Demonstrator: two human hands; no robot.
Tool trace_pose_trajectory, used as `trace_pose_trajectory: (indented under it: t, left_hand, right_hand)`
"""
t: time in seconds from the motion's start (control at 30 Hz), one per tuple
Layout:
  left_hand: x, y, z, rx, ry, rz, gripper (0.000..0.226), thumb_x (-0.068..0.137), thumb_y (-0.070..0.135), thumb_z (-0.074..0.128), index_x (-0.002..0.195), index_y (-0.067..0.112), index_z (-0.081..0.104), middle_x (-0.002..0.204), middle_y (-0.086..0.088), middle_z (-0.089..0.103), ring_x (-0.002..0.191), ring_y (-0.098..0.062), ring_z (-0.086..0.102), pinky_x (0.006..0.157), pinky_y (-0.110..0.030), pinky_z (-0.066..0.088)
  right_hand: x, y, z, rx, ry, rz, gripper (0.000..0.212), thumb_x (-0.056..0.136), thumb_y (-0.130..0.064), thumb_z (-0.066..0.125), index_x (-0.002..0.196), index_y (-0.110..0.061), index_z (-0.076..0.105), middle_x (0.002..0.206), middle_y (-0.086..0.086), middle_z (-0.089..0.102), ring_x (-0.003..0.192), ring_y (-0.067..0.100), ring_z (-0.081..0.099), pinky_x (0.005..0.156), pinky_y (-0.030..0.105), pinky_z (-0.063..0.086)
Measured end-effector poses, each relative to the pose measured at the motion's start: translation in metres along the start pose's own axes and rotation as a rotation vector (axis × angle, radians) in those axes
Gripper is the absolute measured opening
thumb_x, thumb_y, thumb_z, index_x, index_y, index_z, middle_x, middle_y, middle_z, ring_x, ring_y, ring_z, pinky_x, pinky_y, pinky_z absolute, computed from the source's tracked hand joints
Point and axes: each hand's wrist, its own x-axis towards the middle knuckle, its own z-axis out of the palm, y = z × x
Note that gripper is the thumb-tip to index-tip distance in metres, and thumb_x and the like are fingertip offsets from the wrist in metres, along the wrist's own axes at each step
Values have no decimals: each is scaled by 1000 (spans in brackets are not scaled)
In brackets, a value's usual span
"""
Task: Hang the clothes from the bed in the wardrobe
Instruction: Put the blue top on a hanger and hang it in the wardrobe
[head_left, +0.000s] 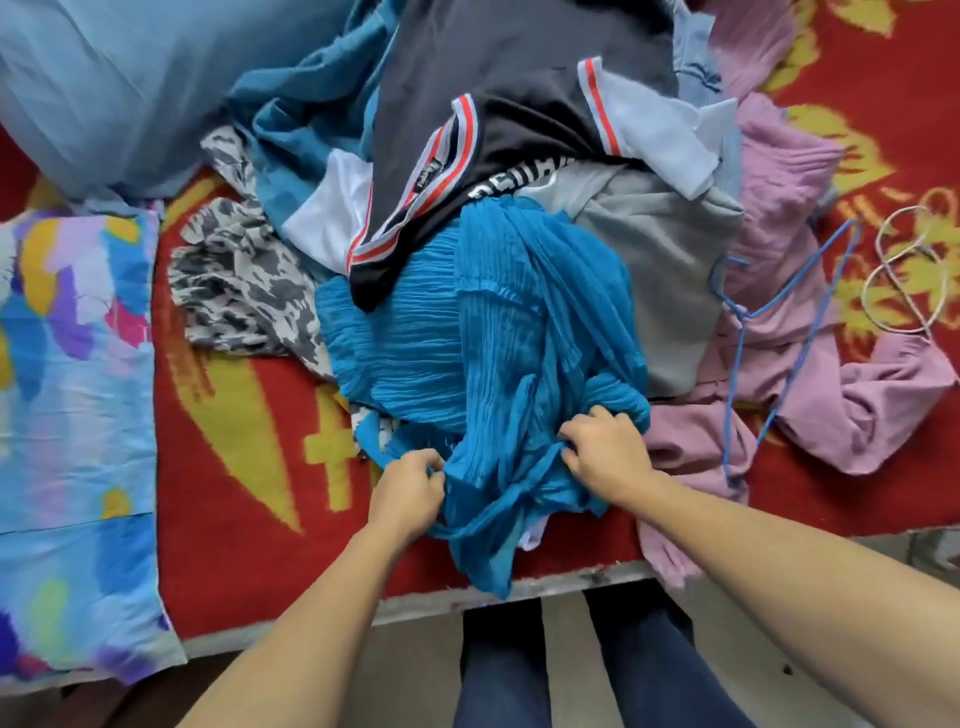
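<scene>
A heap of clothes covers the bed (249, 415), which has a red blanket with yellow patterns. On the near side of the heap lies a crinkled blue garment (467, 332), its lower part hanging over the bed's edge. My left hand (410, 491) grips the blue fabric at its lower left. My right hand (605, 449) grips a bunch of the same fabric a little to the right. Behind it lie a black top with red-and-white trim (509, 104), a grey garment (670, 260) and a pink garment (779, 218). A blue wire hanger (748, 312) rests on the pink garment.
A white hanger (904, 275) lies on the blanket at the far right. A pale blue pillow (119, 88) sits at the back left, and a multicoloured pillow (72, 415) at the left. A black-and-white patterned cloth (234, 280) lies left of the heap. My legs stand against the bed's front edge.
</scene>
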Motion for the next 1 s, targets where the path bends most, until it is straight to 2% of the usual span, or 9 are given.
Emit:
trace_pose_trajectory:
  t: [0.1, 0.2, 0.3, 0.43, 0.53, 0.67, 0.77, 0.9, 1.0]
  left_hand:
    - [8, 10, -51, -151, 165, 86, 11, 88, 15, 54, 80, 23, 56, 70, -3, 67, 83, -29, 65, 76, -39, 50]
    - [18, 46, -114, -282, 321, 169, 9, 90, 14, 51, 88, 18, 59, 64, 1, 70, 81, -24, 67, 79, -37, 51]
    - [26, 92, -162, -441, 463, 264, 12, 92, 12, 49, 96, 14, 60, 76, -3, 70, 87, -26, 66, 82, -37, 51]
    - [29, 135, -176, -424, 623, 386, 29, 91, 27, 53, 116, 12, 55, 107, -8, 63, 102, -27, 57, 92, -42, 44]
    - [16, 147, -141, -348, 679, 453, 38, 86, 48, 57, 105, 15, 56, 100, -4, 61, 98, -27, 56, 87, -48, 45]
    - [8, 133, -69, -162, 326, 172, 63, 74, 61, 67, 115, 16, 48, 115, -4, 60, 109, -29, 56, 88, -44, 47]
    - [16, 113, -40, -89, 281, 132, 25, 80, 37, 64, 83, 16, 50, 81, -3, 58, 90, -33, 60, 72, -42, 49]
    - [25, 110, -46, -484, 347, 33, 14, 83, 17, 54, 75, 6, 50, 67, -6, 51, 69, -31, 53, 65, -40, 43]
    - [17, 122, -68, -1037, 416, -176, 6, 83, 21, 47, 78, 17, 48, 74, -9, 55, 65, -28, 58, 67, -42, 53]
  right_hand:
    - [12, 17, -60, 412, 188, 228, 14, 87, -27, 54, 93, -20, 65, 96, 5, 67, 97, 29, 58, 77, 38, 44]
    - [34, 30, -149, 557, 483, 350, 15, 88, -21, 55, 97, -17, 66, 92, 8, 69, 93, 31, 60, 76, 37, 43]
    - [58, 36, -222, 601, 603, 369, 17, 89, -22, 54, 99, -16, 66, 86, 4, 65, 84, 26, 57, 72, 34, 41]
    - [79, 38, -250, 715, 650, 412, 29, 88, -24, 59, 115, -15, 62, 101, 5, 63, 91, 21, 56, 87, 36, 47]
    - [67, 28, -223, 560, 762, 407, 21, 85, -29, 60, 102, -18, 58, 105, 7, 57, 97, 27, 55, 80, 38, 43]
    - [36, 1, -140, 560, 563, 524, 44, 73, -49, 72, 96, -22, 47, 101, 2, 51, 97, 27, 53, 75, 36, 41]
    - [28, 9, -83, 696, 275, 753, 57, 71, -40, 77, 115, -18, 47, 118, 9, 54, 107, 31, 55, 86, 39, 45]
    - [30, 30, -83, 1050, 340, 806, 4, 83, -10, 64, 86, -13, 65, 84, 11, 65, 82, 28, 62, 70, 33, 45]
    - [21, 41, -125, 1142, 400, 686, 13, 84, -3, 55, 72, -7, 57, 64, 10, 47, 51, 12, 44, 50, 26, 34]
